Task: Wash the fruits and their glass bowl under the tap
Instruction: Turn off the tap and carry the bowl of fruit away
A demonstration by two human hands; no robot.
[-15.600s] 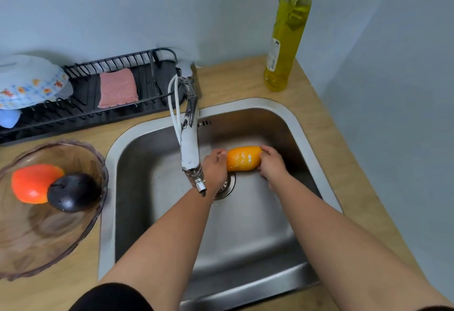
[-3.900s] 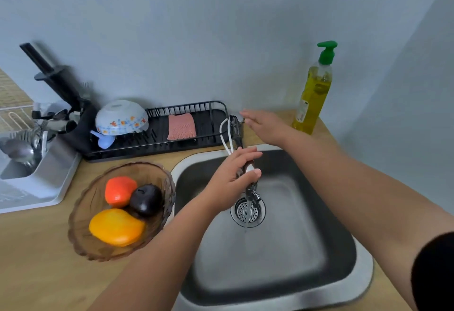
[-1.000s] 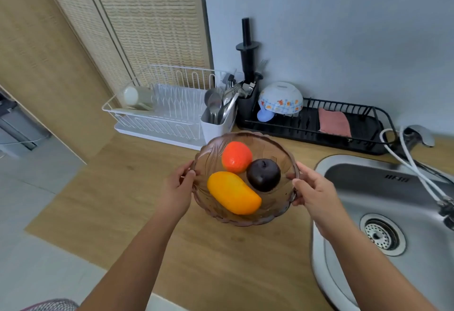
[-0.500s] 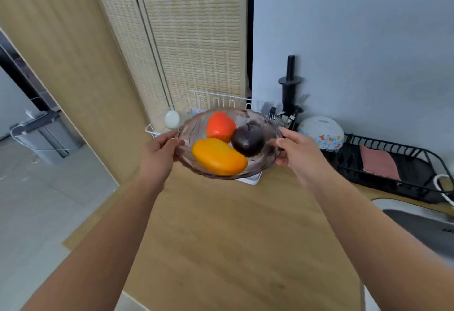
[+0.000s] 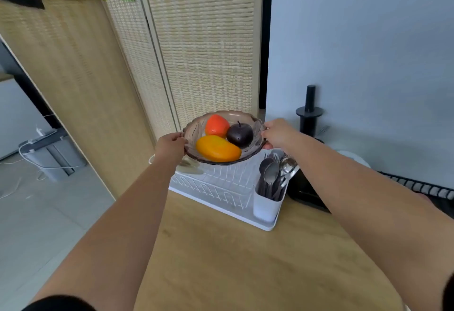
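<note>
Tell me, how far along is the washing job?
Done, it seems: all three fruits, mango, orange one and dark plum, lie together in the glass bowl. In hand: the left hand and right hand hold its rim above the white rack. Left: setting it down; the tap is out of view.

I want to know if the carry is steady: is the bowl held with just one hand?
No, the left hand and right hand each grip opposite sides of the bowl's rim.
</note>
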